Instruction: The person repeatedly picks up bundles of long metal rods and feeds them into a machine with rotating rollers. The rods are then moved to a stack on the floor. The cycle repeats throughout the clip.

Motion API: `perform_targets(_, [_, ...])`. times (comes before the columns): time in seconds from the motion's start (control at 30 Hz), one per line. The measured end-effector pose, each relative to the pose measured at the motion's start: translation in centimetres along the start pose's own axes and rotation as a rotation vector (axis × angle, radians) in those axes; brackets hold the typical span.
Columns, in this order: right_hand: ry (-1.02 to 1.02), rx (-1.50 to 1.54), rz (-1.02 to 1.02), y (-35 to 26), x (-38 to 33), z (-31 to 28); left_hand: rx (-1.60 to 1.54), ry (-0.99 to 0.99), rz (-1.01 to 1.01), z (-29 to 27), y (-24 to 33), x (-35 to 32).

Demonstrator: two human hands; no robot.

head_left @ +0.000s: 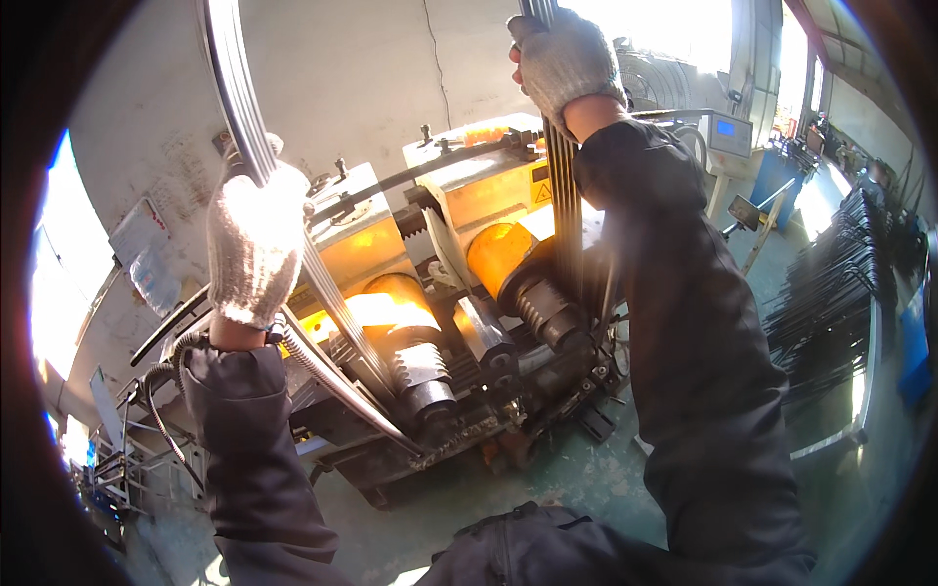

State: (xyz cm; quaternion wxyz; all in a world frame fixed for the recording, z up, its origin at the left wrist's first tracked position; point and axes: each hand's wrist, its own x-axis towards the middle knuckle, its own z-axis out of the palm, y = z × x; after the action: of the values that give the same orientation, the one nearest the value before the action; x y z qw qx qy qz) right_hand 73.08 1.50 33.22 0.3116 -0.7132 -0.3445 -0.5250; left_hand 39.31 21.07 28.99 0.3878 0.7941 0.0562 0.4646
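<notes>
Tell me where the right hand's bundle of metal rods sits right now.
In the head view, the right hand grips the bundle of metal rods at upper centre-right; the rods run straight down to the orange-yellow machine, beside its dark threaded roller.

Signs and one screen around your machine

On the machine's yellow housing, just beside your right forearm, sits a small yellow triangular warning label [540, 193]. Farther right, a pale grey control box carries a small, glowing blue rectangular screen [726, 128]. At your left, a pale rectangular sign board [135, 232] leans tilted against the wall, its markings too blurred to make out.
</notes>
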Motion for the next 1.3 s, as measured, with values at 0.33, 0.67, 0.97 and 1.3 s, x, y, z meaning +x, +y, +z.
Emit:
perform_targets(0.33, [0.018, 0.557, 0.343, -0.7, 0.2, -0.5, 0.011, 0.021, -0.011, 0.0, -0.2, 0.2])
perform_targets(0.67, [0.045, 0.46, 0.308, -1.2, 0.0, -0.7, 0.049, 0.043, -0.016, 0.1, 0.1, 0.3])
perform_targets(0.97, [-0.031, -0.19, -0.073, -1.0, 0.1, -0.7, 0.068, 0.047, -0.004, 0.1, 0.3, 0.1])
perform_targets(1.3, [0.152, 0.344, 0.154, 2.3, -1.4, 2.1, 0.033, 0.009, -0.122, -1.9, -0.3, -1.0])
